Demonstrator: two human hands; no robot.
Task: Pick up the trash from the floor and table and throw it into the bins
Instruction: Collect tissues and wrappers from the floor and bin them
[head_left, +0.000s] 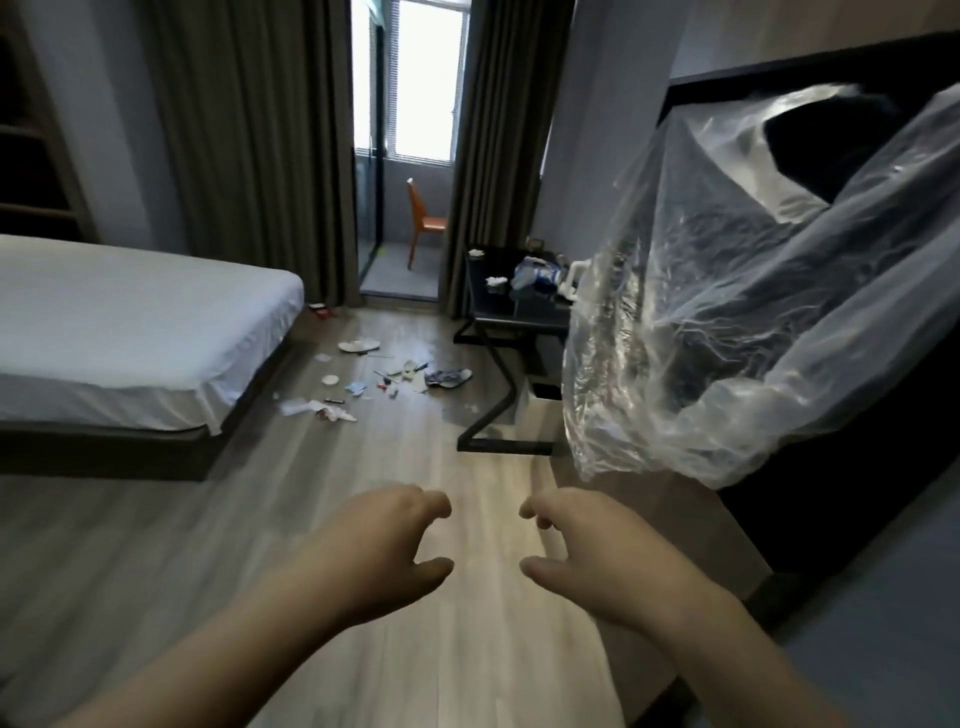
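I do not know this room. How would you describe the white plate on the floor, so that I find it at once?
Start from the bed on the left and look past its far corner to the litter on the wooden floor. The white plate lies near its far edge, toward the balcony doorway; it is the largest round white piece.

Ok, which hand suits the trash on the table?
Probably the right hand: the table stands on its side, ahead. The left hand lines up with the floor litter. Both are empty.
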